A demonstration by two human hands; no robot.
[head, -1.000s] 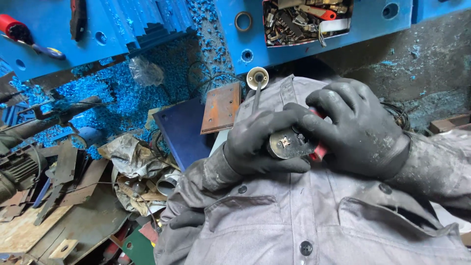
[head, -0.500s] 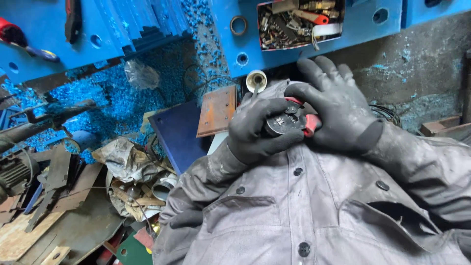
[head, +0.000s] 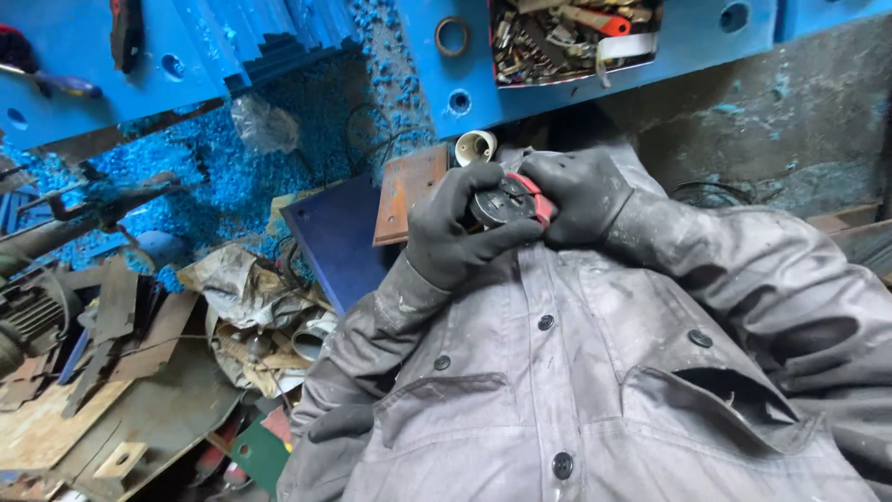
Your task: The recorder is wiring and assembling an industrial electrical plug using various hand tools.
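Both hands wear dark grey work gloves and meet in front of my grey buttoned work jacket [head: 595, 390]. My left hand [head: 452, 232] wraps around a small round black object with a red piece [head: 509, 199], thumb lying under its face. From the right side, my right hand [head: 578, 193] closes its fingers on the red edge of the same object. The round dark face points up at the camera. What the object is cannot be told.
A blue metal machine frame [head: 557, 84] with holes spans the top, with a tray of mixed small parts [head: 567, 33] on it. A rusty plate [head: 409, 191], a dark blue panel [head: 339, 237], blue granules, crumpled paper and scrap metal [head: 121, 372] lie at left.
My right hand went from lying spread over the object to gripping its right edge, uncovering the round face. Both hands with the object rose a little in view.
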